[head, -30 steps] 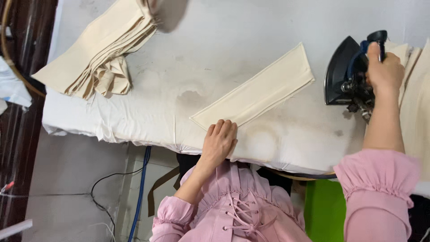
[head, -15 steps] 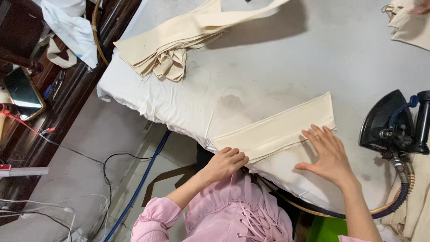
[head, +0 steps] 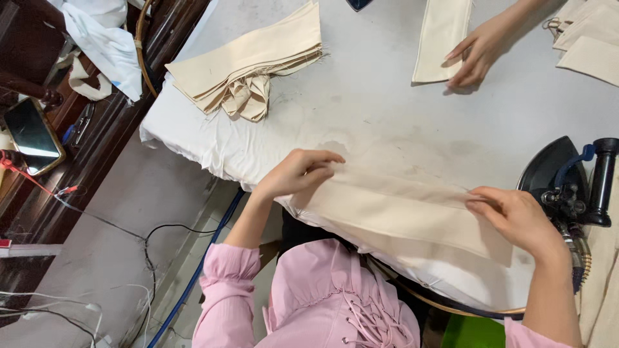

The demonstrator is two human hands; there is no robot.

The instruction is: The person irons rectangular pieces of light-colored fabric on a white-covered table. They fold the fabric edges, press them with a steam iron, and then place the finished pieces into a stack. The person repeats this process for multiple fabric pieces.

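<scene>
Cream fabric strip (head: 400, 216) lies flat along the near edge of the white padded ironing table (head: 387, 122), running from about 9 o'clock toward 4 o'clock across the lower centre of the view. Left hand (head: 293, 174) sits at the strip's 9 o'clock end: fingers curled, fingertips pinching the upper corner of the cloth, grip nearly closed on the fabric. Right hand (head: 519, 216) sits at the strip's 3 o'clock end: thumb and forefinger pressed together on the upper edge of the cloth, remaining fingers loosely bent over it, so this hand too grasps the strip. Strip looks taut between the two hands, with its lower edge hanging just past the table rim above the pink blouse (head: 335, 296). Black iron (head: 567, 180) stands at 3 o'clock, just beside the right hand, not touched. Stack of folded cream pieces (head: 248, 61) rests at 11 o'clock, well apart from both hands. At 1 o'clock another person's hand (head: 477, 55) presses flat, fingers spread, on a second cream strip (head: 442, 35); more cream pieces (head: 590, 38) lie at the 2 o'clock corner. Off the table at 9 o'clock: dark wooden furniture (head: 77, 161) with white cloth (head: 106, 45) draped on it, and cables (head: 174, 258) on the grey floor.
</scene>
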